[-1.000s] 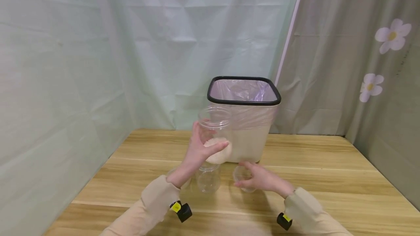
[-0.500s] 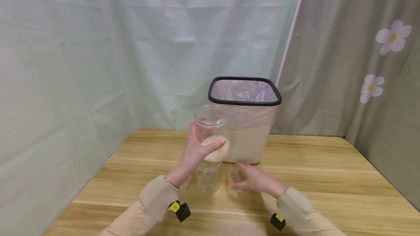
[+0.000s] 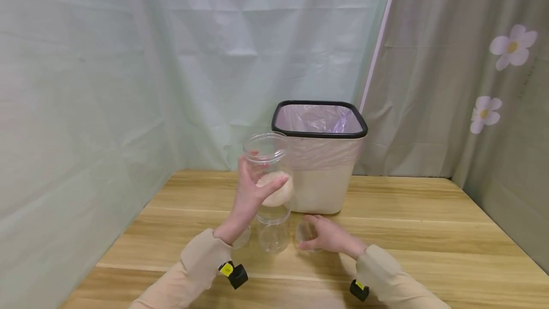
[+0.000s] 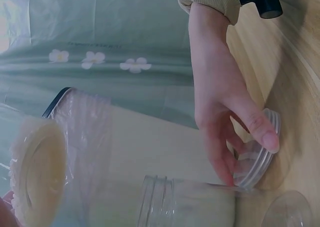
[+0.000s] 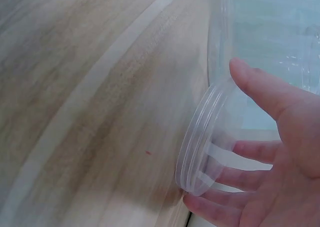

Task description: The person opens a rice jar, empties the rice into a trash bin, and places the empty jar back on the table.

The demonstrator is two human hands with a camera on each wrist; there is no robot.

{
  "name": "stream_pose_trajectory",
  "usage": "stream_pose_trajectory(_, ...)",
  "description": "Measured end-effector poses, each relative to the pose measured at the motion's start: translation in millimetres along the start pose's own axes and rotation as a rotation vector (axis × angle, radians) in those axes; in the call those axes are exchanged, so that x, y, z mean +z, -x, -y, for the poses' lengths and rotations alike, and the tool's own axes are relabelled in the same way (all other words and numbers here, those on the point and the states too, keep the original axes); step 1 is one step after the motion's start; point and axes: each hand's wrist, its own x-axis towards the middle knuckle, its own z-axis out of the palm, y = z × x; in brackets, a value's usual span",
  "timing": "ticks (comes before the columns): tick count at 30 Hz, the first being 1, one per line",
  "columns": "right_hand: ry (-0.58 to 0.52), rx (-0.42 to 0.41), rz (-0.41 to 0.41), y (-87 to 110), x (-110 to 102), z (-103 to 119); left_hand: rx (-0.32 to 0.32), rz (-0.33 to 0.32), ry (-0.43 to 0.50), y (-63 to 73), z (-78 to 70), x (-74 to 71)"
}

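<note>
In the head view my left hand [image 3: 249, 192] grips a clear plastic jar [image 3: 268, 157] with rice-like pale grains [image 3: 278, 197] at its bottom. The jar is held up, leaning slightly, above an uncapped clear jar [image 3: 273, 238] that stands on the table. My right hand [image 3: 331, 235] pinches a clear screw lid [image 3: 303, 233] by its edge, just right of the standing jar. Up close in the right wrist view, the lid [image 5: 202, 137] is tipped on edge between thumb and fingers. A second clear lid [image 3: 242, 238] lies on the table, left of the standing jar.
Behind the hands stands a cream bin [image 3: 328, 185] with a black rim and a thin plastic liner. The wooden table [image 3: 407, 218] reaches curtains [image 3: 257, 70] at the back and sides.
My left hand has shifted left and slightly up with the filled jar. My right hand has drawn the lid left, closer to the standing jar.
</note>
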Motion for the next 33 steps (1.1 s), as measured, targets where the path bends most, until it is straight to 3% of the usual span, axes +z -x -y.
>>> stream_pose_trajectory(6,0.014,0.015,0.001,-0.9,3,1,0.02,-0.037,-0.019,-2.3,7.3,-3.7)
stream_pose_trajectory(20,0.022,-0.039,0.006,0.4,4,-1,0.048,-0.076,-0.042,-5.0,6.5,-6.2)
stream_pose_trajectory(28,0.04,-0.14,-0.106,-2.0,-4,-6,0.035,-0.084,-0.045,-5.3,6.3,-7.4)
stream_pose_trajectory(33,-0.008,-0.106,-0.147,-0.1,-12,-7,0.04,-0.104,-0.028,-6.5,6.3,-8.5)
